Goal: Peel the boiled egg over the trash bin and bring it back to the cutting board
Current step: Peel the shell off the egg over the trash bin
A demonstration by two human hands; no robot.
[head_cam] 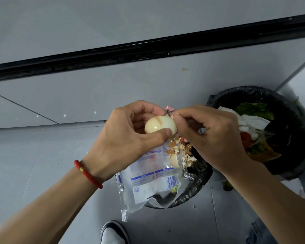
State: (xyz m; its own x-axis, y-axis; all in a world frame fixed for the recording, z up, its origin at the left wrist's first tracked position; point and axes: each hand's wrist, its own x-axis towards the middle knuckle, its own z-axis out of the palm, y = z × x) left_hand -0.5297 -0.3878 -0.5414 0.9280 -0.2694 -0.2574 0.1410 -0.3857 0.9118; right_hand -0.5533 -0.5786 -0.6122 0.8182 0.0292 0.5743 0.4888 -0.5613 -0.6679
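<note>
My left hand [128, 136] grips a boiled egg [159, 124], mostly bare, pale and glossy, between thumb and fingers. My right hand [209, 134] pinches a bit of shell at the egg's right end. Both hands hover above a black-lined trash bin [199, 182]. Brown eggshell pieces [176, 152] lie on a clear plastic package [151, 180] draped across that bin. No cutting board is in view.
A second black-lined bin [292, 131] at the right holds greens, tissue and tomato scraps. Grey floor tiles lie all around, with a black door track [148, 48] farther off. My shoe [113, 233] shows at the bottom. A food scrap [227, 185] lies on the floor between the bins.
</note>
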